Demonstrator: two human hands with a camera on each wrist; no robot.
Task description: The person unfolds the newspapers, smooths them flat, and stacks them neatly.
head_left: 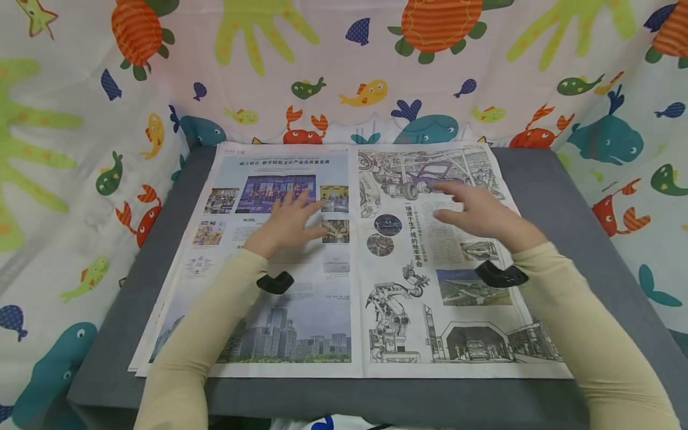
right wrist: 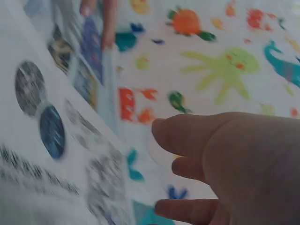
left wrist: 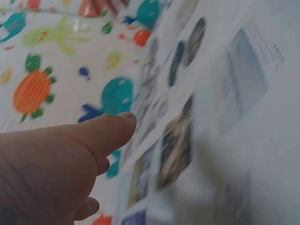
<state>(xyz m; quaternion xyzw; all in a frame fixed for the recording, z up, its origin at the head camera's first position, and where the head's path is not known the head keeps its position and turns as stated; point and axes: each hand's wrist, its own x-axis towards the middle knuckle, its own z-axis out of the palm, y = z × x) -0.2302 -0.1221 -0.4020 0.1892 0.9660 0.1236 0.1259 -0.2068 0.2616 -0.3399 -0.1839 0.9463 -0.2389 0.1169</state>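
Note:
An unfolded newspaper [head_left: 317, 316] lies spread across a grey table, its centre fold running away from me. Over the left page, close to the photos near its top, my left hand [head_left: 290, 224] has its fingers spread and grips nothing. My right hand [head_left: 478, 215] is over the upper part of the right page, by the line drawing of machinery, fingers extended and thumb apart, also holding nothing. In the left wrist view the thumb [left wrist: 112, 131] points over the sheet. The right wrist view shows the right hand [right wrist: 253, 164] beside the page.
The grey tabletop [head_left: 543, 191] shows around the newspaper's sides and front edge. A white cloth [head_left: 333, 65] printed with sea animals surrounds the table at the back and both sides. A black wrist band piece [head_left: 275, 283] sits on the left sleeve, another [head_left: 501, 275] on the right.

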